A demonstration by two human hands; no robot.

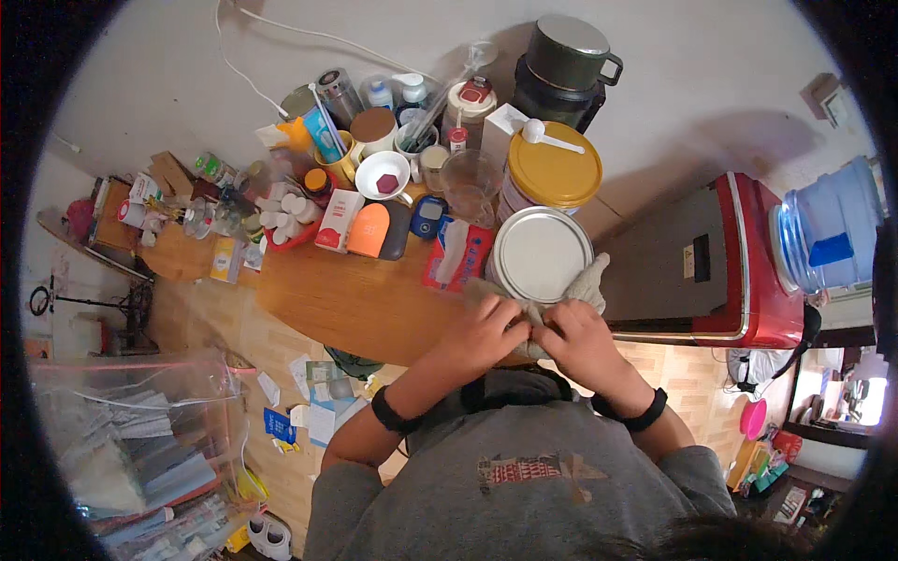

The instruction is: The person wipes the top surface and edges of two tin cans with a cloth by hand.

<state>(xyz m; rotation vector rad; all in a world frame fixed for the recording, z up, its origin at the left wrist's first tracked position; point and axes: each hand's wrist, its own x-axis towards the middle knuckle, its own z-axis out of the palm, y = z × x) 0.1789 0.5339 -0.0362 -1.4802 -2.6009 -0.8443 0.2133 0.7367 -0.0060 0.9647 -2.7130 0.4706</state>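
Both my hands pinch a beige-grey cloth [591, 283] at the near edge of the wooden table [351, 294]. My left hand [493, 328] grips its left part, and my right hand [577, 342] grips it just beside, with the fingertips almost meeting. Directly beyond them stands an upright round tin [544, 254] with a pale metal lid. The cloth bunches around the tin's near side, and one corner sticks up at its right. Left of the tin lies a red and blue plastic packet [457, 254]. My fingers hide much of the cloth.
A yellow-lidded tub [554, 168] with a white scoop [551, 136] on top stands behind the tin. Mugs, bottles and boxes crowd the table's back, among them a white cup [382, 175] and a blue meter [429, 216]. A red and grey appliance [701, 259] borders the right side.
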